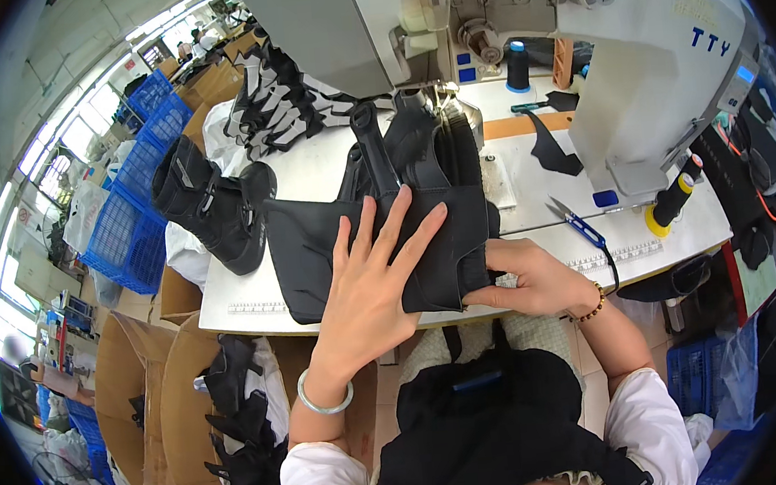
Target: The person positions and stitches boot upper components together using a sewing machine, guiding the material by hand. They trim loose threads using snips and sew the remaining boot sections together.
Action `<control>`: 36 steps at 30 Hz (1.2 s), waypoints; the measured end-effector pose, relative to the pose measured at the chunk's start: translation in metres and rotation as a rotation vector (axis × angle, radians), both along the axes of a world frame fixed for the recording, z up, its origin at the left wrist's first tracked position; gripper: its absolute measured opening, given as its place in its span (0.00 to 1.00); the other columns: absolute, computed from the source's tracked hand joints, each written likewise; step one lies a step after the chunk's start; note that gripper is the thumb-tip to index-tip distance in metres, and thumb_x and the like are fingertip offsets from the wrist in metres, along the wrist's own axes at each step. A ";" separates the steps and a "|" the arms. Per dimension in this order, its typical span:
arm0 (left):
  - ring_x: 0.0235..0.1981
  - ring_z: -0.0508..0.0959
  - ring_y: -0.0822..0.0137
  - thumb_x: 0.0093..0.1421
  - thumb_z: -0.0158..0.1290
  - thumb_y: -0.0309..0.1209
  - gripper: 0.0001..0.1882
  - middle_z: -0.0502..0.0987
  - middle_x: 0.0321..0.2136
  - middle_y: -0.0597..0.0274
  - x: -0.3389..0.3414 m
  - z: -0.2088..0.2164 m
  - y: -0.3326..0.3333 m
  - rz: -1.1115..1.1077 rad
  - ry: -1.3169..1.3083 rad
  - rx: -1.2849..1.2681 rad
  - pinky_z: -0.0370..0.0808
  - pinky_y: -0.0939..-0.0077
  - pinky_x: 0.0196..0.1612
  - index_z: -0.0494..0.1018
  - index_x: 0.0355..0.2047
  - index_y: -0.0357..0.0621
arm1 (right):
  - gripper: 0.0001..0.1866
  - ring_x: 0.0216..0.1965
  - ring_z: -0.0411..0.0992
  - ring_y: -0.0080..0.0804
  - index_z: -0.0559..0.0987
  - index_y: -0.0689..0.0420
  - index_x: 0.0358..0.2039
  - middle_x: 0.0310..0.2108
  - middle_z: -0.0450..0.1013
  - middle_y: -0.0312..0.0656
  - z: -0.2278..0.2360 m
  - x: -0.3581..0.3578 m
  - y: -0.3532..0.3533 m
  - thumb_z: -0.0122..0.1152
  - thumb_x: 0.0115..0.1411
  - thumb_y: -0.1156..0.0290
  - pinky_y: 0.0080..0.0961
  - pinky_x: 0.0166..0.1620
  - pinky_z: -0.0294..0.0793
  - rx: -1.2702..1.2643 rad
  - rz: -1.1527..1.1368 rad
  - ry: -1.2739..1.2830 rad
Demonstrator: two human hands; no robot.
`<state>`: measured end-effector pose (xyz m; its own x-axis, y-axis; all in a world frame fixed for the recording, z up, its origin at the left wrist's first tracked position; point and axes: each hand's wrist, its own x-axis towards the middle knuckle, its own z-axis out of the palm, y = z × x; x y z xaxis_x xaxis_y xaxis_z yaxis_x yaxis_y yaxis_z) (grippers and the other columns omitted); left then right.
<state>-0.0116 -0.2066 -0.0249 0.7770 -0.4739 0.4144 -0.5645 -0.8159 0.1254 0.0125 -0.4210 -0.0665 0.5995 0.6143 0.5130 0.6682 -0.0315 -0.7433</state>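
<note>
Starting at the far left, we are looking past blue plastic crates (pixel 142 184) stacked beyond the left edge of the worktop (pixel 309 171), with open cardboard boxes (pixel 158 388) standing below its front left corner and holding dark fabric scraps. A finished black boot (pixel 212 206) is lying on its side at the worktop's left edge, and a pile of black and grey cut pieces (pixel 281 96) is sitting toward the back left corner.

Our left hand (pixel 369 285) is lying flat, fingers spread wide, pressing down on the black boot upper (pixel 378 234) that is resting near the middle of the front edge; nothing is closed inside this grip. A pale bangle (pixel 325 398) is circling that wrist. Just beside it, our right hand (pixel 527 277) is pinching the lower right corner of the same upper, the grip narrow with thumb and fingertips closed on the material at the front edge. A beaded bracelet (pixel 593 304) is sitting on that wrist.

Behind the upper, the white sewing machine (pixel 647 58) is filling the back right of the worktop. Blue thread snips (pixel 578 223) are lying to the right of our right hand, and a black and yellow handled tool (pixel 672 202) is resting near the right edge.
</note>
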 end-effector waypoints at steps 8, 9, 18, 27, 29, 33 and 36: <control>0.63 0.56 0.43 0.37 0.60 0.26 0.45 0.57 0.64 0.53 0.002 0.005 0.004 -0.026 0.031 -0.044 0.51 0.49 0.64 0.63 0.61 0.58 | 0.09 0.29 0.64 0.47 0.71 0.63 0.26 0.24 0.67 0.44 0.004 0.013 -0.003 0.52 0.42 0.88 0.35 0.37 0.65 -0.004 0.094 -0.233; 0.63 0.56 0.43 0.37 0.60 0.26 0.45 0.57 0.64 0.53 0.002 0.005 0.005 -0.030 0.035 -0.043 0.51 0.49 0.64 0.63 0.61 0.58 | 0.08 0.29 0.64 0.47 0.71 0.63 0.25 0.24 0.67 0.44 0.004 0.013 -0.001 0.52 0.42 0.88 0.35 0.37 0.65 -0.003 0.106 -0.228; 0.63 0.56 0.44 0.36 0.61 0.27 0.45 0.57 0.63 0.54 0.000 -0.008 -0.003 -0.010 -0.012 0.025 0.51 0.47 0.63 0.63 0.60 0.57 | 0.10 0.35 0.70 0.46 0.76 0.62 0.30 0.33 0.72 0.46 -0.011 0.004 -0.010 0.54 0.45 0.86 0.32 0.44 0.68 0.001 0.059 0.031; 0.58 0.64 0.48 0.47 0.62 0.33 0.33 0.63 0.58 0.45 0.018 -0.004 0.002 -0.196 -0.044 -0.059 0.59 0.51 0.60 0.67 0.55 0.40 | 0.27 0.48 0.70 0.30 0.61 0.64 0.58 0.49 0.69 0.41 -0.045 0.041 -0.017 0.48 0.56 0.76 0.24 0.49 0.69 0.558 -0.004 1.083; 0.55 0.68 0.50 0.48 0.62 0.29 0.31 0.66 0.55 0.45 0.036 -0.004 -0.001 -0.242 -0.109 -0.195 0.64 0.56 0.58 0.68 0.53 0.35 | 0.22 0.50 0.69 0.27 0.65 0.63 0.56 0.51 0.69 0.41 -0.045 0.055 -0.009 0.45 0.62 0.67 0.25 0.53 0.68 0.588 0.043 0.999; 0.52 0.72 0.53 0.52 0.60 0.39 0.32 0.68 0.54 0.46 0.068 -0.010 -0.014 -0.224 -0.229 -0.162 0.64 0.58 0.58 0.67 0.51 0.29 | 0.20 0.46 0.69 0.21 0.69 0.61 0.52 0.47 0.70 0.38 -0.034 0.075 0.017 0.45 0.66 0.62 0.21 0.49 0.68 0.717 0.010 0.929; 0.52 0.73 0.62 0.51 0.58 0.53 0.39 0.71 0.51 0.50 0.079 -0.011 -0.019 -0.092 -0.359 0.049 0.55 0.58 0.61 0.68 0.52 0.31 | 0.15 0.42 0.67 0.14 0.72 0.60 0.47 0.42 0.72 0.33 -0.024 0.077 0.028 0.46 0.66 0.64 0.14 0.44 0.69 0.860 -0.050 0.983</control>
<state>0.0669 -0.2255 -0.0361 0.5395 -0.5614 0.6274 -0.6369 -0.7596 -0.1320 0.0900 -0.3926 -0.0901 0.9585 0.2775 0.0649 -0.1506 0.6864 -0.7115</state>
